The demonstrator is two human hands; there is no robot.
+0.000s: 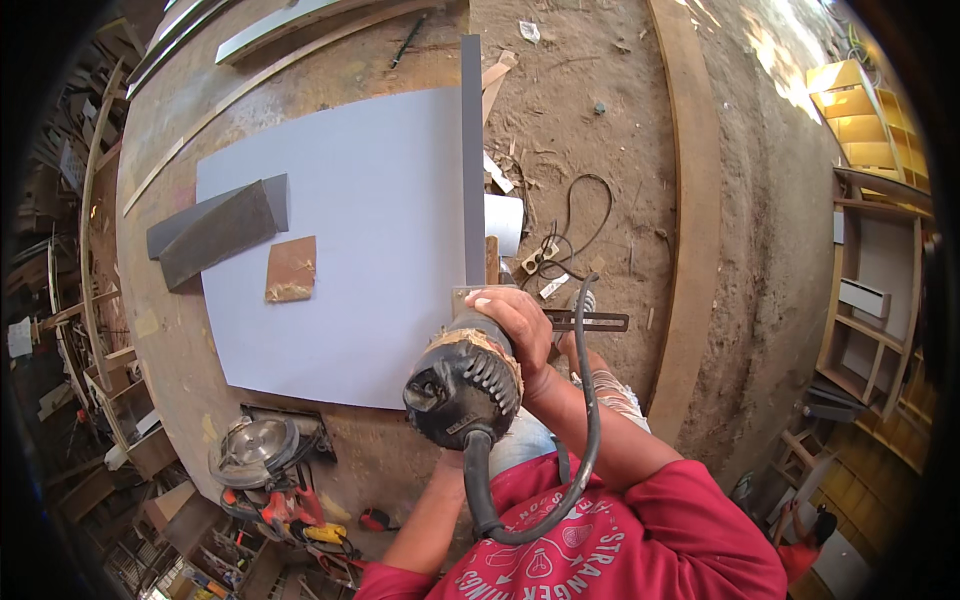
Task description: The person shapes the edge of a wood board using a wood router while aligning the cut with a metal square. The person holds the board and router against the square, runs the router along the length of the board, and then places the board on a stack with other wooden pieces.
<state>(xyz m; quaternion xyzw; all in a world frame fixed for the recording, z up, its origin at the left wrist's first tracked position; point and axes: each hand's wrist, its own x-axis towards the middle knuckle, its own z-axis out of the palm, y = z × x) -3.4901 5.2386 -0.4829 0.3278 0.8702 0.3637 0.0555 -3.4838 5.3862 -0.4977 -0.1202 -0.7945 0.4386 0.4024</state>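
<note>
My right hand (515, 318) is closed around the upper body of a black corded trim router (465, 390), whose body is wrapped with worn tan tape. Its clear base plate (464, 296) sits at the right edge of a pale grey-white panel (350, 220). Along that edge runs a narrow dark grey strip (472, 150). My left forearm (428, 520) reaches up under the router, and the router hides that hand and its fingers. The thick black cord (590, 420) loops from the router over my right forearm.
On the panel lie dark sheet pieces (222, 235) and a brown scrap (291, 268). A circular saw (258, 450) rests at the table's near left corner. Right of the table are a socket block (540, 258), cables and a long plank (690, 210). Another person (800, 550) is at lower right.
</note>
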